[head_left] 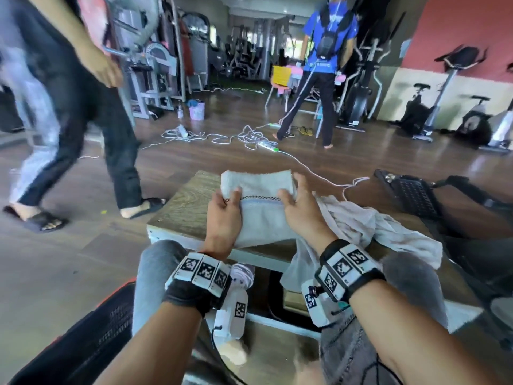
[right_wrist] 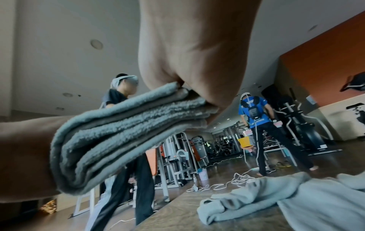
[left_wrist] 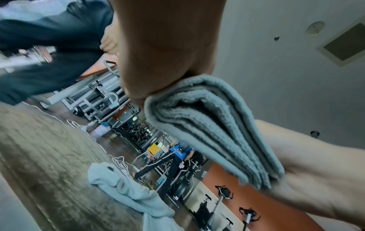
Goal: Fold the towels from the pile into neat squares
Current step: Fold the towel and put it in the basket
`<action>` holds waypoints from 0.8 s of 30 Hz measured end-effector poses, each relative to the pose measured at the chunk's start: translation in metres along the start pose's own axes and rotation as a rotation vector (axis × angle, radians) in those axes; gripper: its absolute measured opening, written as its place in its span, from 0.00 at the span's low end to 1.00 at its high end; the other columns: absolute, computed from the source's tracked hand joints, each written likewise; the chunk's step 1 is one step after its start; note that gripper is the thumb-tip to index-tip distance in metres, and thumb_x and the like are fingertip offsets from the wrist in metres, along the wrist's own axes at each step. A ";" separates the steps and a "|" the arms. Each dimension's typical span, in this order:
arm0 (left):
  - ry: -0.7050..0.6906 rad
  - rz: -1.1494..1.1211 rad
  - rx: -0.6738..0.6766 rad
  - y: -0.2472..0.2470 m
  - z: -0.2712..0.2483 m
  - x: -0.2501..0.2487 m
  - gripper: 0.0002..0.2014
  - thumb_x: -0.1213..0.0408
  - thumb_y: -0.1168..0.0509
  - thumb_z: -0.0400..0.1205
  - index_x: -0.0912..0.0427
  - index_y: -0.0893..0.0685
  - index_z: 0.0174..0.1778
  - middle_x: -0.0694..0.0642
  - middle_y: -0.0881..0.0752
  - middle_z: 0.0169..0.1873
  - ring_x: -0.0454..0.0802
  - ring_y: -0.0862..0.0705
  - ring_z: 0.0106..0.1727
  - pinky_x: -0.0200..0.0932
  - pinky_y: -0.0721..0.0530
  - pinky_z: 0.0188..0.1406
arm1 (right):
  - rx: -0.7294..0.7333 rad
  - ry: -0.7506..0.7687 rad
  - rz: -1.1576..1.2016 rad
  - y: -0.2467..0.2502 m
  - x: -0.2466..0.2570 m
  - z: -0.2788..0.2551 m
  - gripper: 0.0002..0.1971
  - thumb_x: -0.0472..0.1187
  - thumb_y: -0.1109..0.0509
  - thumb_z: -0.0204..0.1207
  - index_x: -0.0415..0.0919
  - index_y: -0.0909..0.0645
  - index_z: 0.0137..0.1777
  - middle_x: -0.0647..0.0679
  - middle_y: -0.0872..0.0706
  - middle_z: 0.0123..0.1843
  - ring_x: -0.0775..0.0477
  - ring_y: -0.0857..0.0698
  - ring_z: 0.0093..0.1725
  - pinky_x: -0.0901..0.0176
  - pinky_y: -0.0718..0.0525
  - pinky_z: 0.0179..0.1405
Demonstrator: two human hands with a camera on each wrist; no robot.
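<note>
The soft grey folded towel [head_left: 262,207], held up off the wooden surface [head_left: 183,207] and pinched at its sides by both hands, left hand [head_left: 223,218] and right hand [head_left: 301,209], should be set down flat with edges lined up, beside the loose pile of towels [head_left: 374,229].

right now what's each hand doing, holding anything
Left hand: grips the left edge of the folded towel.
Right hand: grips the right edge of the same towel.

Folded towel [head_left: 261,207] held above the table [head_left: 183,207] between left hand [head_left: 222,218] and right hand [head_left: 301,209], loose towel pile [head_left: 383,232] on the table to its right, cables [head_left: 236,137] on the floor beyond, walking person [head_left: 69,107] at left.
</note>
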State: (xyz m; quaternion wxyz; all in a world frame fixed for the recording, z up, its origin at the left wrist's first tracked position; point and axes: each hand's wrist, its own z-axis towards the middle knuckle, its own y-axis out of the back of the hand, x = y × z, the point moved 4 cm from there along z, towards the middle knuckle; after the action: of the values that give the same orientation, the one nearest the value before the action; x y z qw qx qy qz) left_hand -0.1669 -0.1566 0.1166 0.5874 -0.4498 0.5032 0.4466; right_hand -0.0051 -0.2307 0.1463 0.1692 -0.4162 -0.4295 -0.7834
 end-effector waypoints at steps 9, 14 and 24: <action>0.018 0.042 -0.204 0.080 -0.005 0.003 0.17 0.50 0.35 0.84 0.60 0.17 0.58 0.53 0.11 0.49 0.51 0.11 0.52 0.52 0.13 0.55 | 0.166 0.093 0.130 -0.076 0.031 -0.011 0.22 0.37 0.40 0.89 0.51 0.35 0.80 0.54 0.26 0.66 0.54 0.24 0.62 0.60 0.29 0.59; 0.059 0.028 -0.349 0.118 -0.014 0.004 0.16 0.50 0.36 0.83 0.59 0.18 0.57 0.55 0.10 0.50 0.53 0.11 0.52 0.56 0.13 0.57 | 0.259 0.194 0.152 -0.119 0.044 -0.010 0.11 0.34 0.39 0.87 0.45 0.21 0.65 0.56 0.19 0.60 0.54 0.20 0.56 0.65 0.29 0.54; 0.033 0.068 -0.574 0.174 -0.036 -0.028 0.15 0.61 0.39 0.84 0.57 0.36 0.62 0.61 0.19 0.58 0.57 0.17 0.60 0.61 0.19 0.66 | 0.347 0.191 0.379 -0.186 0.077 -0.014 0.08 0.34 0.36 0.85 0.44 0.18 0.58 0.56 0.16 0.55 0.55 0.19 0.54 0.81 0.27 0.43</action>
State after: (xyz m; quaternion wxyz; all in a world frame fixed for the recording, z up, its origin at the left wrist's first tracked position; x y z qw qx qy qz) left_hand -0.3468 -0.1598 0.1279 0.4127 -0.5877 0.3803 0.5827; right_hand -0.1739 -0.1279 0.1053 0.4214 -0.3782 -0.4540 -0.6880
